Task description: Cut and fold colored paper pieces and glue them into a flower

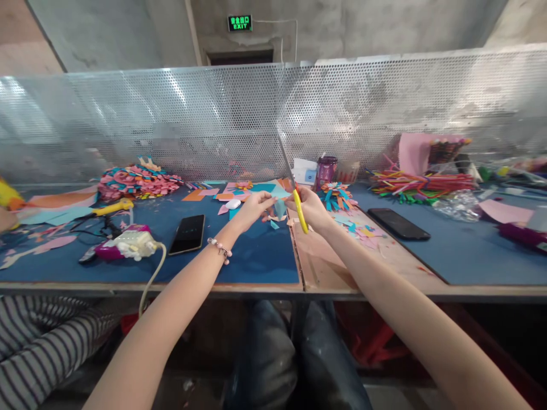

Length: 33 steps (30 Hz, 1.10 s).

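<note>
My right hand (pixel 313 207) is closed round the yellow handle of a pair of scissors (pixel 301 212), whose blades point up and away from me. Beside it, my left hand (pixel 255 208) reaches over the blue table top, with a beaded bracelet on its wrist. A blurred light teal piece of paper (pixel 280 209) is at its fingertips, between the two hands, and it appears pinched there. Small paper scraps (pixel 274 225) lie just below. Coloured paper sheets (pixel 262 188) are spread behind my hands.
A phone (pixel 188 234) and a power strip with a cord (pixel 128 244) lie left; another phone (pixel 397 224) lies right. Fringed paper heaps (pixel 139 181) and a purple cup (pixel 327 171) stand before the perforated metal screen (pixel 205 125). A co-worker's striped leg (pixel 47 336) shows at left.
</note>
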Motion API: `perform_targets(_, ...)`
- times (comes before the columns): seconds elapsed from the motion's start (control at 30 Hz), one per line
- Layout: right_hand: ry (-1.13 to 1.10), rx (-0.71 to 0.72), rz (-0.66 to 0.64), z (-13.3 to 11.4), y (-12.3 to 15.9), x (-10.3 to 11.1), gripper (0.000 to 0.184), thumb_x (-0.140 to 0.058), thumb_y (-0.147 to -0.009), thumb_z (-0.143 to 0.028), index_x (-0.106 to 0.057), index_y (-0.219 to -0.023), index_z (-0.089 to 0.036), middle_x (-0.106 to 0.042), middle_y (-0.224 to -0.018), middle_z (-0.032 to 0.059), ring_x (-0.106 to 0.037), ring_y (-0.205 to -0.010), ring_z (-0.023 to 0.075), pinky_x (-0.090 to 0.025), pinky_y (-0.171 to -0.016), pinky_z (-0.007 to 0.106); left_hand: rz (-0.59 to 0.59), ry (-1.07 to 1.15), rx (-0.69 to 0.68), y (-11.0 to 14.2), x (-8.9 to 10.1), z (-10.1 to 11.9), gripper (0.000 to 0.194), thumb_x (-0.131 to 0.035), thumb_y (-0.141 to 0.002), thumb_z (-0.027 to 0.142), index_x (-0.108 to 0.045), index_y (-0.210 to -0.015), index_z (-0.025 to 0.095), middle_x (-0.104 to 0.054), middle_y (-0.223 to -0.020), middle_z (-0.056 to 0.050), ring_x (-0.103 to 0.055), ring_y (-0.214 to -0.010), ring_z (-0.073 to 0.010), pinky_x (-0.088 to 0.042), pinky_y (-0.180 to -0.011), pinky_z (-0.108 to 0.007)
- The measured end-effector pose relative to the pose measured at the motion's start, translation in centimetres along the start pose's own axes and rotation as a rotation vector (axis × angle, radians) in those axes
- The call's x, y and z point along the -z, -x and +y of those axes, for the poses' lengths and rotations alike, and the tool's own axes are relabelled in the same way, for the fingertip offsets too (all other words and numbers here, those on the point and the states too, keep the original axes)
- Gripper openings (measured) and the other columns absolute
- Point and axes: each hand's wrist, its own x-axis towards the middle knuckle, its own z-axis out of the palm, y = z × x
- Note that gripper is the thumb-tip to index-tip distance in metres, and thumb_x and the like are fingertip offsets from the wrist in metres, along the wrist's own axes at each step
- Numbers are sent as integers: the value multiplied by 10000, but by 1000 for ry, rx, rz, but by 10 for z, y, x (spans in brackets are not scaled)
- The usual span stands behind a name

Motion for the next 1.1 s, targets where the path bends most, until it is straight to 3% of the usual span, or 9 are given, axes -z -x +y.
perform_targets(0.1, -1, -3, -8, 0, 0, 1, 305, -639, -668, -222, -521, -938, -144, -537, -744, -24, -503, -656, 101, -412, -597, 204, 67, -6, -19, 0, 1, 2, 247, -689, -766, 396, -590, -826, 178, -593, -601, -26, -547, -491, -119, -320, -398, -207)
perform_targets(0.47, 6, -1, -160, 3, 3, -2, 253, -639, -678, -198, -517, -894, -152, -532, -743, -30, -493, -613, 89, -401, -530, 190, 37, 6, 2, 6, -3, 0, 184, -607, -828, 352, -520, -820, 189, -516, -634, 18, -515, -521, -86, -333, -412, -173)
perform_targets(0.77, -18, -21, -110, 5, 1, -1, 257, -664, -666, -186, -512, -872, -161, -534, -743, -24, -533, -647, 103, -450, -565, 197, 63, -25, 45, 7, -5, 3, 216, -590, -830, 387, -537, -927, 201, -503, -634, 26, -512, -519, -84, -301, -411, -162)
perform_targets(1.1, -36, -51, -115, 8, 1, -1, 264, -709, -649, -209, -514, -825, -186, -522, -669, -31, -546, -603, 122, -466, -540, 218, 64, -24, 6, 9, -7, 4, 171, -612, -807, 343, -542, -856, 195, -477, -665, 32, -516, -511, -74, -294, -393, -161)
